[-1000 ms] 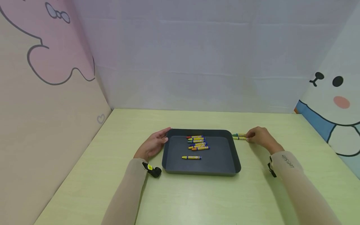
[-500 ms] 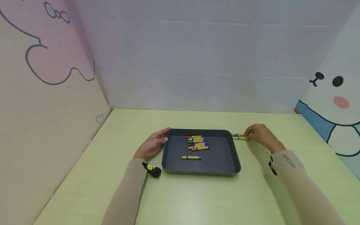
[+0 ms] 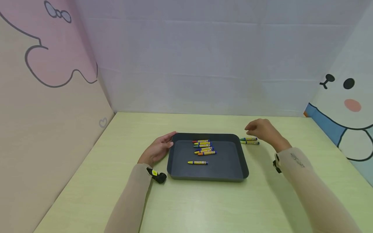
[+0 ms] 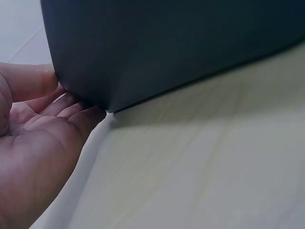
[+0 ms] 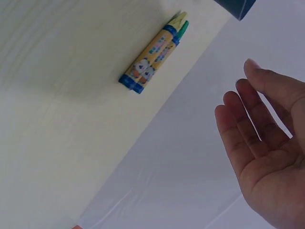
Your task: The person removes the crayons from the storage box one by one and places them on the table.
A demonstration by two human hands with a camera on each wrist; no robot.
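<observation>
A dark grey tray (image 3: 207, 173) lies on the table with several crayons inside. My left hand (image 3: 157, 149) holds the tray's left side, thumb near the rim; in the left wrist view its fingers (image 4: 88, 117) meet the lower edge. A yellow-green crayon (image 3: 250, 142) and a green crayon (image 3: 249, 139) lie side by side on the table, beyond the tray's right edge. Above them hovers my right hand (image 3: 263, 132), holding nothing. The right wrist view shows this hand's fingers (image 5: 233, 133) loosely bent and apart from both crayons.
Inside the tray, a row of crayons (image 3: 204, 146) of several colours lies near the back, and a single yellow crayon (image 3: 198, 162) lies nearer the front. A pale back wall (image 3: 186, 68) and printed side walls bound the light wooden table (image 3: 204, 207).
My right hand has let go of the crayons and risen up and away from them, leaving both on the table. The left hand stays at the tray.
</observation>
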